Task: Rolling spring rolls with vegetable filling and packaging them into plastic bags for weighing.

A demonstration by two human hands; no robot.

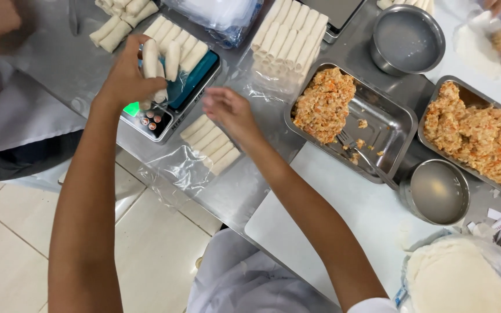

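spring rolls point(159, 62), pale and uncooked, sit in the left hand point(127, 78), its fingers closed round two or three held upright over the small kitchen scale point(172, 98), where more lie in a row. the right hand point(227, 110) hovers half open and empty above a clear bag point(198, 152) holding another row. they look soft, light and easily dented, best gripped gently along the middle. further out: steel trays point(392, 124) of crumbly orange-flecked filling, round steel bowls point(439, 191), smooth steel table point(76, 64).
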